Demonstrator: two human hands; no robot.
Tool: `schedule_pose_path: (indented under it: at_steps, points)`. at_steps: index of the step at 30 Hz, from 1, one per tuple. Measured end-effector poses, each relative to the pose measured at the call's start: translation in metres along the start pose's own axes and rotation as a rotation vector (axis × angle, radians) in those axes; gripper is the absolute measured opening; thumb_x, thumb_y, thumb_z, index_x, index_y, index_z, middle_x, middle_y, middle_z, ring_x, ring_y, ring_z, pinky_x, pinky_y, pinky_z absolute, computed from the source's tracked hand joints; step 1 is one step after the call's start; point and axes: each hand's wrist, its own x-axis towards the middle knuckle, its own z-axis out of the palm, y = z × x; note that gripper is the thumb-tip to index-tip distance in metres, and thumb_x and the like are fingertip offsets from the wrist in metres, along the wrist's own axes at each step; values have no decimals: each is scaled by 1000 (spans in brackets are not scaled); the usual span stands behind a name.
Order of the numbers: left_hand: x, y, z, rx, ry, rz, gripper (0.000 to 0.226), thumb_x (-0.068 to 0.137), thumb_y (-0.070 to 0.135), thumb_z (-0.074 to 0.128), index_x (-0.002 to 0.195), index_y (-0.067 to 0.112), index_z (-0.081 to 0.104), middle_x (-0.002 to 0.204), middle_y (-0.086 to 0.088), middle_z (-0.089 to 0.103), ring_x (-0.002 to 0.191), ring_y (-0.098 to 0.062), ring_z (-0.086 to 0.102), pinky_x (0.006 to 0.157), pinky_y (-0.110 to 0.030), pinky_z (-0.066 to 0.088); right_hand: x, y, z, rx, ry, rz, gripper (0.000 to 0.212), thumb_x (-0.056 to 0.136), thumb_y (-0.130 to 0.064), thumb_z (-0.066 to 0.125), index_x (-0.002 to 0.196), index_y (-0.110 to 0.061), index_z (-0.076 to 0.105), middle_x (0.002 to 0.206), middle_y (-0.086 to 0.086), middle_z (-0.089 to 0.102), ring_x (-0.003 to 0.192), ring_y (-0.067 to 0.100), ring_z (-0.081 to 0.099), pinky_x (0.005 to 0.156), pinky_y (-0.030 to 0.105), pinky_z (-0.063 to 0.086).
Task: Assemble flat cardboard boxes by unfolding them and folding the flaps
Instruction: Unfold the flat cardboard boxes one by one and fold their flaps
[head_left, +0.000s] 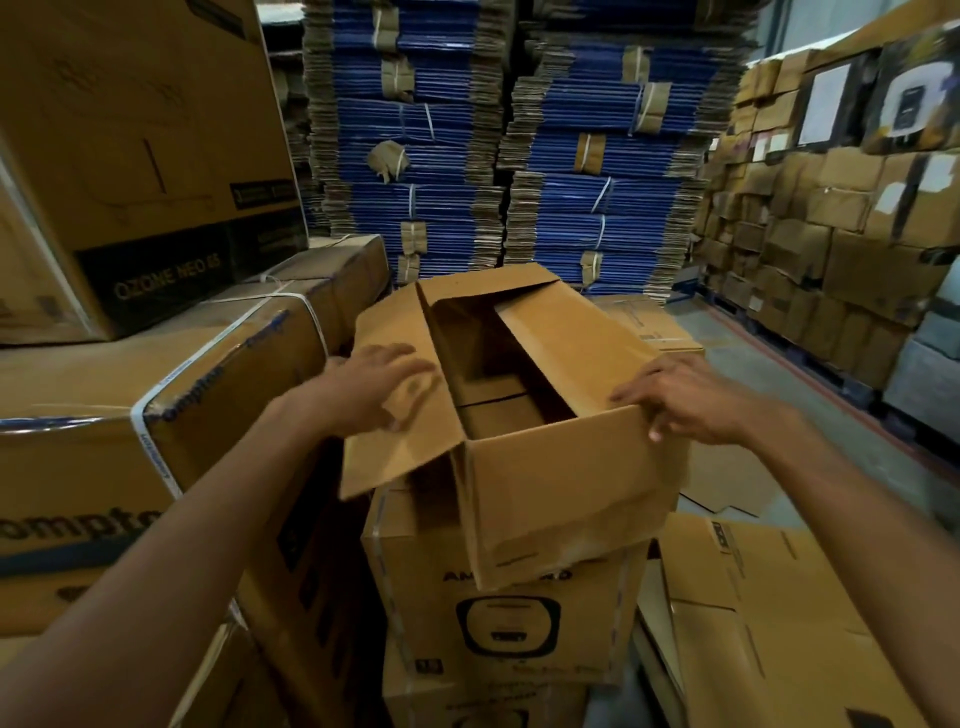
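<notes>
Centre frame: one erected box (545, 483), plain brown, top open, standing on a printed carton (509, 623) at lower centre. Contents: none seen. The interior shows only the closed bottom flaps, with a seam across the floor. The right flap (566, 343) is folded inward over the opening, the far flap (488, 283) stands up, and the left flap (395, 431) splays outward. The near wall is creased and dented at its lower edge.

The left hand (369, 389), left of centre, lies flat on the left flap with fingers spread and nearly straight, gripping nothing. The right hand (691, 400), right of centre, covers the near right corner of the box, fingers lightly bent across the top edge and thumb on the near wall. A firm grip cannot be confirmed.

Strapped blue bundles of flat cartons (519, 156) stand at upper centre.
</notes>
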Motion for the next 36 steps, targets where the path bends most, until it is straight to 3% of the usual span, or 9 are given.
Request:
schedule_pose_path:
  at_steps: [2, 4, 8, 10, 15, 20, 27, 31, 36]
  points:
    - [11, 14, 13, -15, -41, 176, 97, 85, 27, 78, 156, 51, 17, 169, 13, -1, 156, -21, 0, 122, -63, 15, -3, 12, -7, -52, 11, 64, 60, 88, -10, 67, 136, -45, 56, 144, -17, 53, 136, 15, 38, 115, 49, 26]
    - [25, 31, 23, -100, -39, 269, 91, 84, 34, 78, 156, 45, 24, 169, 12, 8, 156, -18, -2, 124, -59, 9, -5, 7, -14, -46, 69, 105, 53, 88, -7, 62, 128, -42, 64, 136, -11, 61, 127, 18, 48, 108, 48, 39]
    - [51, 73, 35, -317, 120, 339, 81, 77, 40, 85, 146, 32, 45, 149, 4, 45, 146, -21, 31, 119, -43, 25, -5, -63, -24, 348, 208, 72, 28, 101, -25, 57, 127, -28, 68, 129, -6, 67, 116, 16, 61, 103, 40, 49]
    - [59, 91, 39, -400, 181, 380, 82, 73, 38, 88, 144, 26, 49, 139, 3, 52, 131, -18, 45, 110, -38, 38, -3, -98, -22, 417, 160, 115, 34, 99, -43, 59, 127, -26, 66, 121, -1, 67, 106, 20, 62, 91, 40, 51]
    - [74, 78, 46, -401, 126, 314, 80, 80, 43, 81, 148, 33, 42, 148, 7, 43, 139, -17, 37, 114, -43, 38, -10, -103, -11, 176, 167, 192, 38, 88, -39, 75, 120, -22, 63, 113, 5, 66, 102, 27, 64, 78, 39, 47]
    - [78, 44, 44, -228, 136, 177, 58, 97, 45, 60, 150, 35, 38, 150, 5, 43, 144, -20, 36, 123, -52, 19, -37, -62, -7, 51, 157, 189, 37, 93, -28, 71, 127, -26, 57, 109, 2, 67, 92, 19, 65, 72, 31, 49]
    - [64, 62, 51, -168, 266, 90, 13, 102, 42, 52, 101, 29, 53, 103, 6, 61, 106, -19, 59, 101, -44, 34, -45, -22, 5, 19, 230, 362, 26, 90, -18, 67, 99, -33, 48, 87, -10, 57, 86, 14, 60, 96, 42, 47]
    - [51, 111, 52, -158, 376, 101, 25, 99, 50, 56, 97, 25, 55, 97, 3, 63, 91, -19, 61, 88, -42, 48, -20, -62, 15, 167, 299, 204, 33, 92, -36, 68, 120, -27, 53, 109, -5, 61, 104, 17, 56, 105, 43, 40]
    - [41, 124, 43, -194, 276, 126, 39, 99, 55, 52, 103, 17, 59, 96, -3, 66, 84, -19, 62, 79, -39, 55, 12, -97, 23, 175, 345, 137, 43, 88, -38, 72, 125, -25, 55, 119, -2, 65, 114, 20, 57, 107, 42, 36]
